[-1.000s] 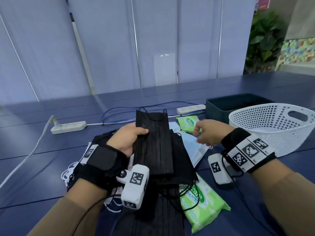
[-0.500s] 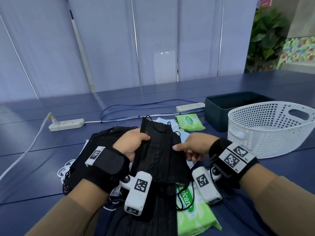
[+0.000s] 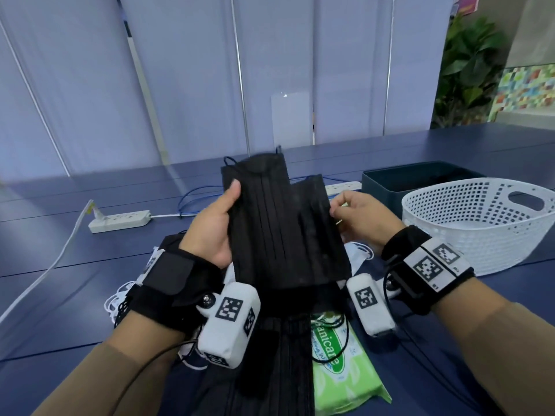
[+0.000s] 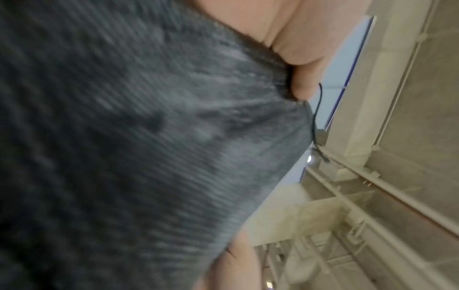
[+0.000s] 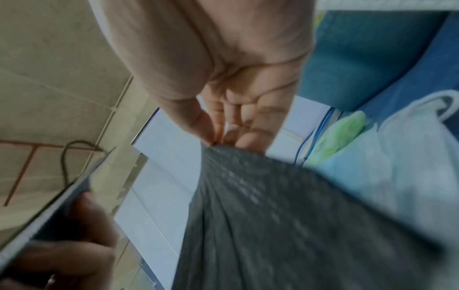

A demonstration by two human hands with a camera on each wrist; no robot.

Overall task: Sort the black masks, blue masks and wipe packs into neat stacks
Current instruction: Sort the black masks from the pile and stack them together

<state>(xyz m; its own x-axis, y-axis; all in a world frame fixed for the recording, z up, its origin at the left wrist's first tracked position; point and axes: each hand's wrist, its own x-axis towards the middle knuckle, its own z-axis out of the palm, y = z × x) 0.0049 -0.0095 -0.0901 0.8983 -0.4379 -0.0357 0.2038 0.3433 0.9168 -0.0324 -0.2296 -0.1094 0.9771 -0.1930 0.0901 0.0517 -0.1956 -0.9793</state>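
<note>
Both hands are holding up a bunch of black masks (image 3: 282,232) above the desk (image 3: 45,310) right now. The left hand (image 3: 213,226) is gripping the stack's 9 o'clock edge, thumb pressing on the front, while the right hand (image 3: 360,217) is pinching the 3 o'clock edge between thumb and fingers (image 5: 211,125). The masks aren't lining up; one is sticking out higher at 12 o'clock. How many there are in the bunch, can't tell. More black masks (image 3: 270,370) are lying underneath at 6 o'clock, running off the bottom edge, and a green wipe pack (image 3: 339,376) is sitting just beside them, half tangled in ear loops. Blue masks (image 5: 367,176) are mostly hiding behind the held stack, only really showing in the blurry right wrist view, with a second wipe pack (image 5: 340,135) past them. The left wrist view is basically just smeared dark fabric. A white basket (image 3: 480,223) and a dark bin (image 3: 420,178) are sitting off at 3 o'clock.
</note>
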